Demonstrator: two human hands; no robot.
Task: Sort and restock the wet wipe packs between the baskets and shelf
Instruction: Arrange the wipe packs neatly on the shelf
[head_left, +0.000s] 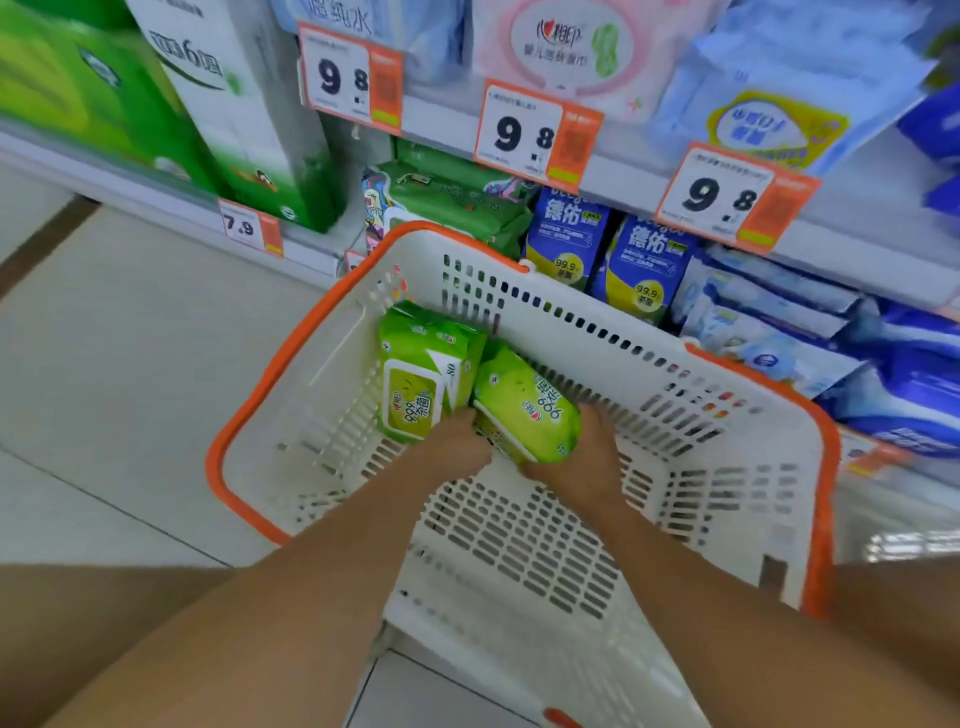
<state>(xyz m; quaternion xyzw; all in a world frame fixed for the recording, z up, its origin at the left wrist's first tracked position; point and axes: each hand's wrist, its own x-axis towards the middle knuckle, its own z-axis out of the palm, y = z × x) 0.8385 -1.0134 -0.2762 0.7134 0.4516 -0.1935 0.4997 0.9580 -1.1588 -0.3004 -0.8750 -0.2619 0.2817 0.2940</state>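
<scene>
A white basket with an orange rim (649, 374) stands on the floor in front of the shelf. Two light green wet wipe packs lie inside it at the far left. The left pack (421, 374) leans against the basket wall. My left hand (452, 447) touches its lower edge; I cannot tell whether it grips. The right pack (524, 405) lies tilted, and my right hand (582, 462) grips its right end, with the fingers curled under it. Dark green wipe packs (457, 202) lie on the low shelf behind the basket.
Blue and yellow wipe packs (602, 249) and pale blue packs (769, 327) fill the low shelf to the right. Price tags (530, 135) hang from the upper shelf edge. Green and white tissue boxes (234, 114) stand at the left. Tiled floor (130, 364) lies left of the basket.
</scene>
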